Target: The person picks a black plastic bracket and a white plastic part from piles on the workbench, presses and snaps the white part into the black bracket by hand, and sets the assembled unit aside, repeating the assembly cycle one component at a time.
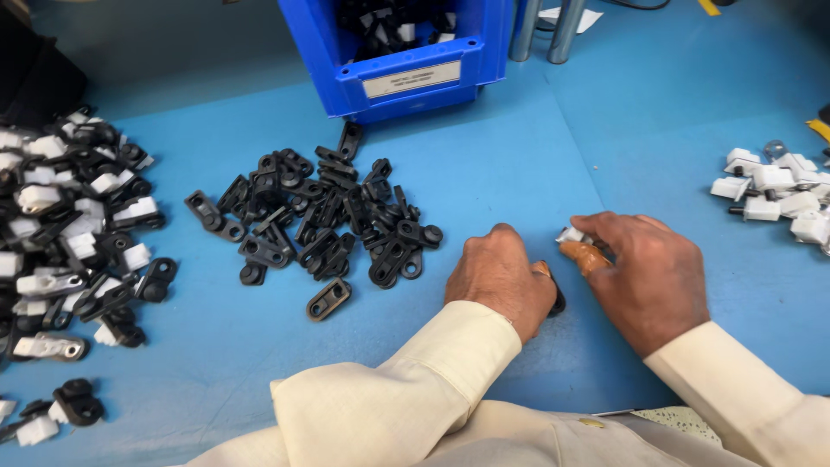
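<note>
A small white clip (571, 235) sits pinched in the right hand (644, 277), its tip pointing left toward the left hand (501, 275), which closes over a black piece (558, 303) low on the blue bench (519, 173); the two hands almost touch.

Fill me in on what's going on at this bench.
A person sits at a blue table. The left hand covers a small black part; the right hand pinches a small white piece. Loose black parts lie ahead, white pieces to the right, joined black-and-white ones to the left.
</note>
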